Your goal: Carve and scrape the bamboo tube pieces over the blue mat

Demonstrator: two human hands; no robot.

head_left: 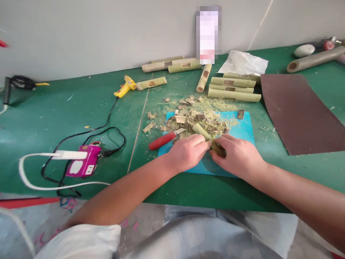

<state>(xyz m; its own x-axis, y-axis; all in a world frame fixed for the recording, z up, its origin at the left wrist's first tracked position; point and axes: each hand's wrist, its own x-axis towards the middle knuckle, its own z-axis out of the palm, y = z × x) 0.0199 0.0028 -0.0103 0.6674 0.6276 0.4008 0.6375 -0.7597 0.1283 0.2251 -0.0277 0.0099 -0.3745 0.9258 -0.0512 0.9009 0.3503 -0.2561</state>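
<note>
A short green bamboo tube (202, 131) lies slanted between both hands over a blue mat (244, 131). My left hand (188, 153) is closed at the tube's left side, fingers bent; a small dark bit shows at its fingertips, too small to name. My right hand (237, 154) grips the tube's near end between thumb and fingers. Beside my left hand rests a red-handled knife (163, 140), its blade toward the chips. Bamboo chips and shavings (188, 117) are heaped behind the tube on the mat and table.
Notched bamboo tubes (234, 94) are stacked at the back right, near a brown sheet (302, 115). More tubes (184, 66) lie along the wall. A yellow glue gun (126, 86) is at the left. Its black cord runs to a magenta power strip (83, 162) on the green table (81, 118).
</note>
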